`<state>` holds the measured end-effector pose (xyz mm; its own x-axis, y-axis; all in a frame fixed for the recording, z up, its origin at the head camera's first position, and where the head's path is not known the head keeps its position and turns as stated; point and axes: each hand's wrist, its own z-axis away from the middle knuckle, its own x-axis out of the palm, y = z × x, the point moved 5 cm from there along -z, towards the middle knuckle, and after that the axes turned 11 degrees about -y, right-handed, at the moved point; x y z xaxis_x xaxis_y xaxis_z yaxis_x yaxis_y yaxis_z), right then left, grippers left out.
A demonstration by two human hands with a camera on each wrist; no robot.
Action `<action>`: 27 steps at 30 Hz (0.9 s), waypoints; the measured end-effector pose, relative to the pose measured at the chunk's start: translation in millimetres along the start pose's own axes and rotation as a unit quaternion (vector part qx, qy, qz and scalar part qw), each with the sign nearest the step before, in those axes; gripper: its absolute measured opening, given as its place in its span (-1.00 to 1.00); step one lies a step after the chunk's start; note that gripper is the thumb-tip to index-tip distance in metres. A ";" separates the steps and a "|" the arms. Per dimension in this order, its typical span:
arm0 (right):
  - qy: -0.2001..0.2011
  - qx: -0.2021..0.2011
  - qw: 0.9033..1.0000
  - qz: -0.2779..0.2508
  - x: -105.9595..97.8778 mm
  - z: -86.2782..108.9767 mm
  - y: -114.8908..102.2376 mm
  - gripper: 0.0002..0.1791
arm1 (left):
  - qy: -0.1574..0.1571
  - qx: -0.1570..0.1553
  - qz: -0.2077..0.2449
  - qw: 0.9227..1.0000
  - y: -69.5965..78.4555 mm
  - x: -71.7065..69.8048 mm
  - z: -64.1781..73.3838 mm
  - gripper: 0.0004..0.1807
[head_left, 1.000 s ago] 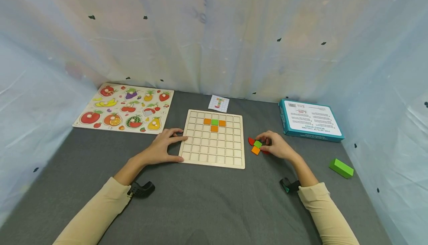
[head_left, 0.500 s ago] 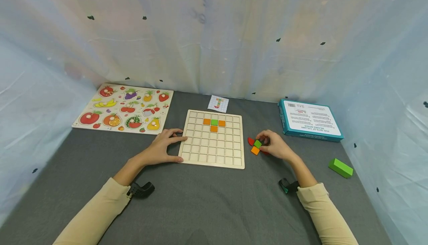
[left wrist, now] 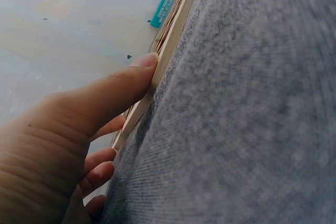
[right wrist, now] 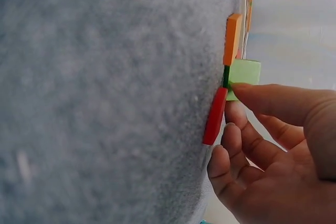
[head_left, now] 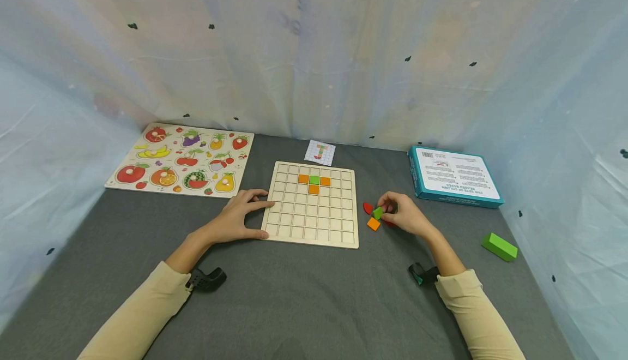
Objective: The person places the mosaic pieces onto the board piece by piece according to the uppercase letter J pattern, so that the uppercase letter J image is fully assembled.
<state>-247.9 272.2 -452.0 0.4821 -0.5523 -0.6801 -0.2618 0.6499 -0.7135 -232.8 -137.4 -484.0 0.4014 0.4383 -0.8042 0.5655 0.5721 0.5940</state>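
My left hand (head_left: pixel 237 215) rests at the near-left side of the pale wooden grid board (head_left: pixel 289 223), its straight thumb and index finger touching the edge. Orange tiles (head_left: pixel 313 189) surround a green tile (head_left: pixel 314 180) in the board's upper cells. To the right of the board, my right hand (head_left: pixel 404 214) pinches a green square tile (right wrist: pixel 245 72) between thumb and fingers, and the tile stands tilted up. Beside it on the cloth lie an orange tile (head_left: pixel 374 223), a red rounded tile (head_left: pixel 368 208) and another red piece (right wrist: pixel 215 116), partly hidden by the hand in the head view.
Behind the board lies a small pattern card (head_left: pixel 320 153). A fruit puzzle board (head_left: pixel 167 169) is at the back left. At the right are a teal box (head_left: pixel 456 177) and a green block (head_left: pixel 500 247). A pale curtain (head_left: pixel 314 65) hangs behind.
The green tile has tilted up in my right hand's fingers, and the orange tile beside it has shifted and turned slightly. My left hand stays on the board's edge.
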 end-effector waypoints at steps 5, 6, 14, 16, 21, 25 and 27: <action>-0.007 -0.002 1.000 -0.006 0.3 -1.0 0.9 -0.82 | 0.000 -0.002 0.003 1.000 -0.7 0.5 0.1 -0.10; -0.008 -0.001 1.000 -0.007 0.3 -1.1 1.2 -0.83 | 0.000 -0.002 0.002 1.000 -1.1 0.8 0.1 -0.10; -0.012 0.001 1.000 -0.021 -0.7 -1.6 2.9 -0.87 | 0.001 0.004 0.002 1.000 -0.9 0.0 -0.1 -0.09; -0.014 -0.002 1.000 -0.024 -1.6 -2.7 1.9 -0.88 | 0.002 0.003 0.002 1.000 -0.5 -0.6 0.3 -0.09; -0.009 -0.016 0.999 -0.029 -6.6 -8.6 -4.3 -0.90 | 0.000 -0.001 0.005 1.000 0.2 -0.4 1.3 -0.10; 0.013 -0.028 0.999 -0.038 -10.2 -18.2 -10.0 -0.87 | 0.000 -0.001 0.003 1.000 0.9 -0.1 1.1 -0.11; 0.019 -0.038 0.998 -0.050 -9.7 -25.1 -14.7 -0.85 | 0.001 -0.002 0.004 1.000 1.1 -0.3 1.2 -0.11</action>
<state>-269.7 254.9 -439.2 0.4771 -0.6333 -0.6093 -0.2770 0.5497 -0.7881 -231.5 -137.7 -483.2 0.4038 0.4442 -0.7998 0.5603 0.5710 0.6001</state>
